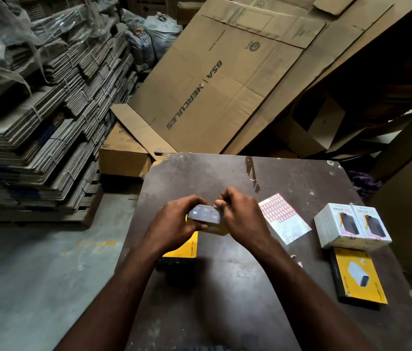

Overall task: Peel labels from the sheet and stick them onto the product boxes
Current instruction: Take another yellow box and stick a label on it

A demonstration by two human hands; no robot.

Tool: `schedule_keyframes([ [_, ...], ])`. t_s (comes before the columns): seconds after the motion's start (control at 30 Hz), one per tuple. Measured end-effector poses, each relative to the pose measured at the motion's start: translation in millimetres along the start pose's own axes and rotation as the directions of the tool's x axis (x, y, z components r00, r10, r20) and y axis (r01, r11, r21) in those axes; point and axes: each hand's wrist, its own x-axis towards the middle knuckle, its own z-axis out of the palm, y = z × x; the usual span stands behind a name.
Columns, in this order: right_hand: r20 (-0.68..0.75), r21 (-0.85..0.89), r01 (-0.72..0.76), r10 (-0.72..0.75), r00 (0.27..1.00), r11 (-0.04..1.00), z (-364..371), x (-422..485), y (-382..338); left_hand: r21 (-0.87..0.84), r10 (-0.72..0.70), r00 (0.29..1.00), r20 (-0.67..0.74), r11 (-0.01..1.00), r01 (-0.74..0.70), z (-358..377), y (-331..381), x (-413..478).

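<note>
Dark, scuffed and scratched, the table [225, 287] stands in a storeroom. Above its middle, the left hand [174, 221] curls round the left end of a small box [206, 214], thumb underneath. The right hand [240, 216] pinches a tiny pale label [216, 205] between thumb and forefinger at the box's upper right edge. The box is a flat cardboard block. Its grey printed face with three round icons is turned up toward the camera, and its long axis runs left to right, roughly along the table's far edge.

Under the left hand a yellow box [187, 247] lies partly hidden. Just right of the hands lies the label sheet [283, 219], thin paper with rows of small red-edged labels. Near the right edge two glossy white boxes [351, 226] stand side by side, with a flat yellow pack [361, 277] just nearer.

Beyond the far edge lean big flattened cartons [212, 84]. Left of the table, tied bundles of cardboard [48, 122] are stacked on the concrete floor [35, 274].
</note>
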Motion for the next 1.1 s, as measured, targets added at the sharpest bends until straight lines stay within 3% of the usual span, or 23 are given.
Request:
schedule_keyframes([
  [0.3,0.156,0.097,-0.1,0.084,0.984,0.99,-8.5,7.6,1.8,-0.023,-0.012,0.998,0.059,1.0,0.013,-4.0,-2.3,-2.3],
  [0.5,0.225,0.389,-0.198,0.116,0.967,0.9,-13.9,7.7,3.8,-0.036,-0.021,0.998,0.051,0.999,0.022,-8.0,-2.3,-4.0],
  [0.6,0.291,0.453,-0.209,0.078,0.953,0.866,-16.9,8.4,5.6,-0.03,-0.02,0.999,0.046,0.999,0.021,-9.6,-1.8,-4.4],
  [0.73,0.325,0.401,-0.143,0.006,0.946,0.905,-19.2,9.2,8.0,-0.027,-0.019,0.999,0.044,0.999,0.02,-10.3,-1.3,-4.7],
  [0.87,0.224,0.278,-0.06,-0.004,0.975,0.959,-17.3,9.8,7.9,-0.022,-0.001,1.0,0.029,1.0,0.001,-7.8,-0.2,-3.2],
  [1.1,0.257,0.369,-0.189,0.095,0.962,0.91,-16.6,12.0,5.4,-0.058,0.046,0.996,-0.074,0.997,-0.05,-1.4,3.4,-6.3],
])
